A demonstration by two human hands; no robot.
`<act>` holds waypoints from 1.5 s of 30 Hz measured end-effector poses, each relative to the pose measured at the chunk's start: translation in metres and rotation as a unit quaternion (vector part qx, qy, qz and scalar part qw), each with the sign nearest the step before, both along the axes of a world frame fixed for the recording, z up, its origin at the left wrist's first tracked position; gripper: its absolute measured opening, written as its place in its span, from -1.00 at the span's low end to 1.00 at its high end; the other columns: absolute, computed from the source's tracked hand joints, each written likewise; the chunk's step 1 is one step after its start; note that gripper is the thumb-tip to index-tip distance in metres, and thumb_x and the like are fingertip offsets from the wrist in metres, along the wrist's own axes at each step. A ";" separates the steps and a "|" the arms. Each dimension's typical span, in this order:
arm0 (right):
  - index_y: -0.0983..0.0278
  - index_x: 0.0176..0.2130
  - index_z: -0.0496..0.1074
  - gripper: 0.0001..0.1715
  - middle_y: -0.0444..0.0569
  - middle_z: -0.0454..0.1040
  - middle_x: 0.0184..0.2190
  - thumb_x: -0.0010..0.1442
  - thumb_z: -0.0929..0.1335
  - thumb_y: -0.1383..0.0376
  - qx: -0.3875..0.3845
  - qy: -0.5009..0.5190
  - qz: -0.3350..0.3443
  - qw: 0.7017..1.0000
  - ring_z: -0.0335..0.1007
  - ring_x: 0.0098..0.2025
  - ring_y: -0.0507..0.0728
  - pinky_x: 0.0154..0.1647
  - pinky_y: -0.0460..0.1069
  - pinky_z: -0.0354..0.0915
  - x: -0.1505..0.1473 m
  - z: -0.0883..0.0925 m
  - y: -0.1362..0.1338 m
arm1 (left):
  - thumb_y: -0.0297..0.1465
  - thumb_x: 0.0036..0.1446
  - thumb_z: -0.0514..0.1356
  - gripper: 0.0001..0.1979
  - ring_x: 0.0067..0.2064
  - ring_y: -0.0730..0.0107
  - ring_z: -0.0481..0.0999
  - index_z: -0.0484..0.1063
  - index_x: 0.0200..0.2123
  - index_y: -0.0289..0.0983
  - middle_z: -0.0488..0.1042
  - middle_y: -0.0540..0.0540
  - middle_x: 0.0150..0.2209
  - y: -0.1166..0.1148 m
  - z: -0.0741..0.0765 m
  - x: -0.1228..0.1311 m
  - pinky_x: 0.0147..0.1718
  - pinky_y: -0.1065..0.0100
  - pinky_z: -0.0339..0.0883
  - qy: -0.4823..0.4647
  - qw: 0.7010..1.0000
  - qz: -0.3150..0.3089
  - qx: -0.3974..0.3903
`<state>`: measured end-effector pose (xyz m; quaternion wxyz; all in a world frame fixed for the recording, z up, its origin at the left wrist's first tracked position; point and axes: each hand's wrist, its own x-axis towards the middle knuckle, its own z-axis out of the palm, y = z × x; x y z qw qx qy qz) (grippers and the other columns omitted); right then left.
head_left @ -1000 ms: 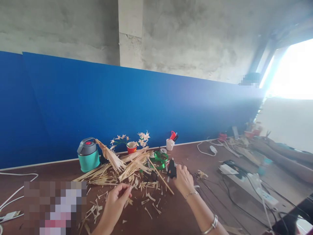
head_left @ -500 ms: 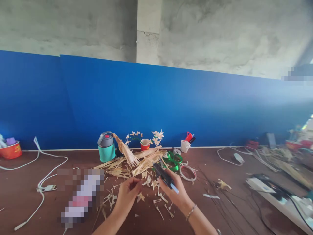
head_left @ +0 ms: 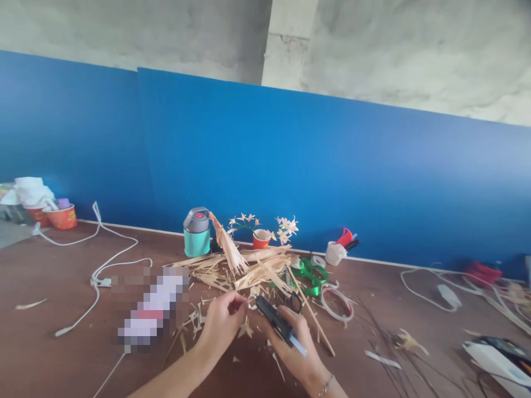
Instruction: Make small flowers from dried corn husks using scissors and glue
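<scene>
My right hand (head_left: pixel 302 349) is wrapped round a black hot glue gun (head_left: pixel 274 319), with a pale glue stick (head_left: pixel 298 346) jutting from its back end. The gun's nozzle points up and left, close to the fingertips of my left hand (head_left: pixel 220 321). Thumb and forefinger of that left hand are pinched together; whatever lies between them is too small to make out. Under and beyond both hands lie dry husk strips (head_left: pixel 265 272) and small cut petal pieces. Black-handled scissors (head_left: pixel 296 302) lie partly hidden behind my right hand.
A teal jar (head_left: pixel 197 242) stands behind the husks, beside a red paper cup (head_left: pixel 261 240) with husk flowers (head_left: pixel 287 228) around it. Green ribbon (head_left: pixel 307 279), a white ring (head_left: pixel 338 310) and a white cup (head_left: pixel 334 253) are to the right. White cables (head_left: pixel 97 265) trail at left.
The glue gun's nozzle has come down and left, nearer my left fingertips. My view has turned left and tilted. The scissors and a long straw strip now show beside my right hand.
</scene>
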<state>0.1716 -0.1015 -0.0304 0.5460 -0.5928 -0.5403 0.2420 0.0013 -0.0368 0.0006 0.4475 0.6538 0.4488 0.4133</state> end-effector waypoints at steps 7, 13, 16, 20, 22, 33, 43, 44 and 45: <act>0.26 -0.52 0.45 -0.80 -0.06 0.41 -0.56 -0.03 0.39 0.17 0.003 -0.057 0.049 0.997 0.27 -0.49 0.10 -0.45 -0.04 0.23 -0.004 0.015 -0.001 | -0.28 0.00 0.12 -0.78 -0.54 0.38 0.37 0.46 -0.49 -0.30 0.44 -0.03 -0.59 -0.002 0.004 -0.001 -0.54 0.44 0.19 0.012 1.000 -0.003 0.004; 0.30 -0.50 0.45 -0.79 -0.07 0.42 -0.57 0.01 0.37 0.20 0.013 -0.085 0.059 0.995 0.26 -0.51 0.06 -0.47 -0.08 0.22 -0.005 0.019 -0.001 | -0.25 0.03 0.11 -0.75 -0.55 0.39 0.37 0.44 -0.50 -0.31 0.42 -0.02 -0.60 -0.003 0.004 -0.001 -0.55 0.46 0.17 0.010 1.000 -0.009 -0.004; 0.32 -0.49 0.43 -0.81 -0.07 0.41 -0.56 0.02 0.36 0.22 0.022 -0.116 0.058 0.991 0.26 -0.50 0.05 -0.46 -0.09 0.24 -0.005 0.016 -0.001 | -0.22 0.04 0.10 -0.72 -0.55 0.39 0.38 0.44 -0.49 -0.30 0.43 -0.02 -0.60 -0.005 0.006 -0.001 -0.55 0.45 0.17 0.016 1.000 -0.014 -0.007; 0.32 -0.49 0.40 -0.85 -0.09 0.38 -0.56 0.04 0.33 0.28 0.019 -0.149 0.060 0.987 0.25 -0.50 0.04 -0.46 -0.11 0.23 -0.004 0.015 0.000 | -0.21 0.04 0.10 -0.72 -0.56 0.40 0.37 0.43 -0.50 -0.30 0.42 0.00 -0.61 -0.006 0.010 -0.001 -0.56 0.45 0.17 0.023 1.000 -0.010 -0.003; 0.31 -0.51 0.37 -0.86 -0.10 0.36 -0.57 0.05 0.32 0.31 0.017 -0.165 0.062 0.984 0.24 -0.50 0.03 -0.48 -0.11 0.21 -0.005 0.016 0.000 | -0.22 0.04 0.10 -0.72 -0.56 0.39 0.37 0.44 -0.50 -0.30 0.42 0.00 -0.61 -0.006 0.010 -0.001 -0.55 0.45 0.17 0.025 1.000 -0.010 0.001; 0.31 -0.55 0.29 -0.85 -0.14 0.30 -0.59 0.03 0.29 0.38 0.000 -0.192 0.072 0.979 0.18 -0.53 0.00 -0.51 -0.13 0.15 -0.005 0.021 0.000 | -0.23 0.05 0.10 -0.73 -0.55 0.38 0.39 0.44 -0.49 -0.31 0.44 -0.02 -0.60 -0.006 0.009 -0.001 -0.55 0.45 0.18 0.021 1.000 -0.012 0.004; 0.31 -0.52 0.35 -0.84 -0.12 0.34 -0.59 0.06 0.30 0.31 0.001 -0.179 0.058 0.982 0.23 -0.53 0.02 -0.51 -0.12 0.20 -0.003 0.015 -0.001 | -0.19 0.08 0.07 -0.69 -0.51 0.35 0.44 0.47 -0.43 -0.29 0.50 -0.03 -0.55 -0.005 0.008 -0.001 -0.50 0.44 0.24 0.012 1.000 -0.022 0.010; 0.31 -0.51 0.36 -0.83 -0.11 0.36 -0.59 0.06 0.31 0.28 0.004 -0.168 0.048 0.985 0.25 -0.52 0.03 -0.50 -0.11 0.22 -0.002 0.013 -0.001 | -0.18 0.09 0.06 -0.68 -0.51 0.35 0.45 0.47 -0.41 -0.28 0.50 -0.03 -0.54 -0.005 0.009 -0.001 -0.50 0.44 0.24 0.009 1.000 -0.028 0.007; 0.30 -0.50 0.38 -0.81 -0.10 0.37 -0.59 0.05 0.32 0.24 0.007 -0.156 0.035 0.987 0.27 -0.52 0.04 -0.49 -0.11 0.24 -0.002 0.010 -0.001 | -0.18 0.11 0.05 -0.68 -0.51 0.35 0.45 0.48 -0.39 -0.27 0.50 -0.03 -0.54 -0.006 0.010 -0.002 -0.50 0.44 0.25 0.009 0.999 -0.034 0.004</act>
